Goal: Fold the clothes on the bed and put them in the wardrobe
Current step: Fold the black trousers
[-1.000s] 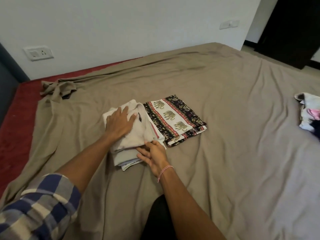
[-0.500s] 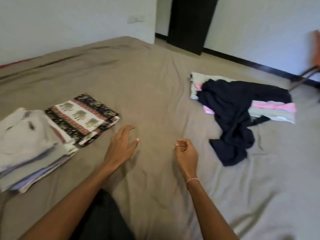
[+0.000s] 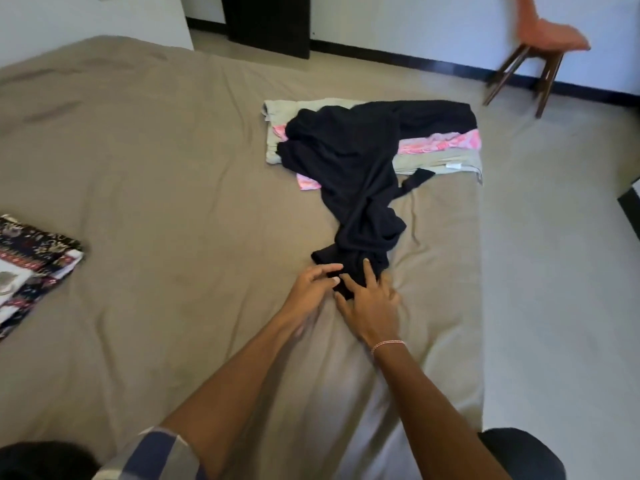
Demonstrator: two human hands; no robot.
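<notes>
Clothes not yet folded are now reached: a black garment (image 3: 356, 174), draped over a pink garment (image 3: 440, 142) and a pale green garment (image 3: 436, 164) near the far right corner of the bed (image 3: 173, 168), is met at its near end by both hands. Half a second ago the hands were held above bare sheet, holding nothing, with the folded stacks close beside them. Now those stacks are left behind at the left edge, where only the folded patterned cloth (image 3: 31, 258) is seen. The near tip of the black garment appears to be pinched between thumb and fingers of the left hand (image 3: 311, 285), while the right hand (image 3: 370, 306) is laid on the cloth with fingers spread wide and nothing gripped. It is judged that one piece is finished and the next is being started, with at least three left. No wardrobe or other container can be made out with certainty. A dark panel (image 3: 270, 26) is seen beyond the bed, and nothing is visible inside it.
</notes>
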